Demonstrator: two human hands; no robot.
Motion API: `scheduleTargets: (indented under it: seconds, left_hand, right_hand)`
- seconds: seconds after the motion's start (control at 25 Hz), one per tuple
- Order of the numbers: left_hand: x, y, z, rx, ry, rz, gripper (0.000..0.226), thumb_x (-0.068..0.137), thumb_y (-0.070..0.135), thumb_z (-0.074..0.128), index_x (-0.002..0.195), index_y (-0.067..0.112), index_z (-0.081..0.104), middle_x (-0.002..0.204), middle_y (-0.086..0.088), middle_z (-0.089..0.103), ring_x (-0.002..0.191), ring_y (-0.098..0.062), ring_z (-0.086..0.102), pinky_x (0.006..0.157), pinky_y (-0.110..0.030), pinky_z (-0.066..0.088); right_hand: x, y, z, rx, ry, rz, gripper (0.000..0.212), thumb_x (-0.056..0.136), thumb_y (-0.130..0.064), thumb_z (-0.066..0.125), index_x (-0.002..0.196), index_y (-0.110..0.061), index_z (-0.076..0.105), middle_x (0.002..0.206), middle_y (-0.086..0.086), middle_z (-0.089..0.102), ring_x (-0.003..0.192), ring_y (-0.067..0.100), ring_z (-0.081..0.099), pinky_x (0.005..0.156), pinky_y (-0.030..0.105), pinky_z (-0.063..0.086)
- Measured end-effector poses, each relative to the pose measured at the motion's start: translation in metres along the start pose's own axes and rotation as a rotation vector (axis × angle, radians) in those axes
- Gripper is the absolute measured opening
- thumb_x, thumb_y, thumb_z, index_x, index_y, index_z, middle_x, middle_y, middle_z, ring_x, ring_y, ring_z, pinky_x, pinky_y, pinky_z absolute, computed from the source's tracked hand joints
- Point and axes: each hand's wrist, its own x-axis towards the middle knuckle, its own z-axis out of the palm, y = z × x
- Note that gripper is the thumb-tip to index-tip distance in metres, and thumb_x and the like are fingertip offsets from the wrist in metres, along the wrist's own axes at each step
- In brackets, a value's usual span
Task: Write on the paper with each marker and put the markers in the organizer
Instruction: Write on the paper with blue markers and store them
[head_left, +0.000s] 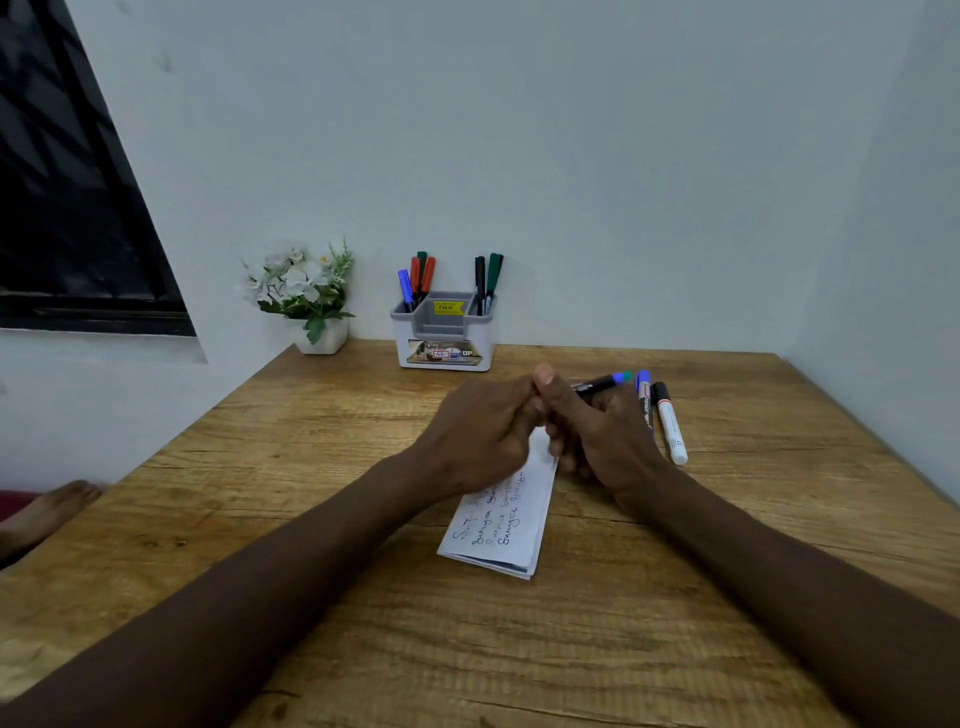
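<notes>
Both hands meet above the paper (498, 525), right hand (597, 431) fingers closed around a marker (602, 383), left hand (483, 431) curled.

Paper (498, 525) lies at the table's (260, 519) centre. Organizer (444, 338) stands at twelve o'clock, plant (306, 296) at eleven. Loose markers (670, 421) lie at two o'clock.

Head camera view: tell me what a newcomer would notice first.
Two hands, the left hand and right hand, meet at the centre of the wooden table around a marker, over a folded paper with blue handwriting. Behind them against the wall, an organizer holds coloured markers, beside a flower pot.
</notes>
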Motion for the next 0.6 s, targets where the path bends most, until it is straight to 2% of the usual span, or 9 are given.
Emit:
scheduleTargets:
  seconds: [0.08,0.16,0.28,0.36,0.44,0.52,0.56,0.6]
  left_hand:
    - [-0.002,0.009,0.002,0.06,-0.036,0.03,0.019,0.104,0.035,0.04,0.093,0.031,0.055,0.072,0.007,0.065,0.06,-0.014,0.058,0.055,-0.032,0.043]
    - [-0.002,0.005,-0.001,0.125,-0.057,0.019,0.022,0.103,0.043,0.039,0.097,0.035,0.058,0.066,0.006,0.063,0.054,-0.011,0.054,0.052,-0.031,0.039]
    - [-0.001,0.002,-0.004,0.089,-0.079,-0.007,0.035,0.102,0.056,0.037,0.084,0.033,0.057,0.065,0.009,0.058,0.058,-0.007,0.052,0.055,-0.032,0.04]
    - [0.001,-0.009,-0.014,-0.043,-0.136,-0.116,0.046,0.099,0.066,0.035,0.088,0.031,0.061,0.076,0.012,0.061,0.072,-0.005,0.057,0.064,-0.031,0.045]
    - [0.0,-0.033,-0.026,-0.15,-0.214,-0.285,0.047,0.099,0.067,0.041,0.109,0.029,0.066,0.09,0.019,0.061,0.085,-0.006,0.06,0.072,-0.031,0.046]
    - [-0.003,-0.054,-0.033,-0.093,-0.271,-0.325,0.031,0.097,0.054,0.058,0.117,0.033,0.067,0.077,0.023,0.059,0.08,-0.011,0.06,0.076,-0.036,0.049]
    - [-0.004,-0.058,-0.035,-0.058,-0.315,-0.307,0.027,0.094,0.048,0.066,0.118,0.036,0.069,0.065,0.022,0.058,0.076,-0.014,0.06,0.078,-0.037,0.051]
    - [-0.004,-0.055,-0.037,-0.043,-0.37,-0.278,0.029,0.092,0.045,0.071,0.119,0.037,0.071,0.061,0.024,0.061,0.075,-0.013,0.06,0.078,-0.033,0.051]
  right_hand:
    - [0.001,0.001,0.002,-0.022,-0.026,0.068,0.062,0.096,-0.053,0.055,0.062,-0.002,0.058,0.052,0.012,0.05,0.039,0.014,0.045,0.042,0.024,0.038]
    - [0.003,0.002,0.003,-0.025,-0.032,0.116,0.064,0.099,-0.054,0.05,0.057,-0.006,0.053,0.048,0.006,0.045,0.039,0.012,0.04,0.043,0.023,0.034]
    - [0.001,0.0,-0.001,-0.033,-0.032,0.132,0.063,0.099,-0.053,0.052,0.054,-0.009,0.056,0.047,0.004,0.051,0.035,0.01,0.045,0.038,0.02,0.035]
    - [0.0,0.0,-0.003,0.028,-0.057,0.157,0.06,0.098,-0.053,0.053,0.063,-0.006,0.067,0.056,0.012,0.064,0.04,0.016,0.055,0.04,0.024,0.044]
    - [0.004,0.003,-0.005,0.155,-0.084,0.199,0.052,0.102,-0.044,0.05,0.088,0.0,0.074,0.071,0.019,0.072,0.053,0.022,0.067,0.052,0.032,0.058]
    - [0.01,0.006,-0.007,0.258,-0.084,0.231,0.04,0.104,-0.034,0.049,0.107,-0.001,0.072,0.084,0.022,0.075,0.069,0.027,0.074,0.069,0.037,0.064]
    - [0.011,0.007,-0.009,0.271,-0.084,0.232,0.036,0.104,-0.031,0.05,0.11,-0.002,0.072,0.089,0.023,0.076,0.076,0.028,0.075,0.076,0.039,0.064]
    - [0.012,0.007,-0.01,0.253,-0.089,0.219,0.033,0.103,-0.028,0.054,0.109,-0.002,0.072,0.093,0.023,0.076,0.082,0.029,0.075,0.081,0.04,0.063]
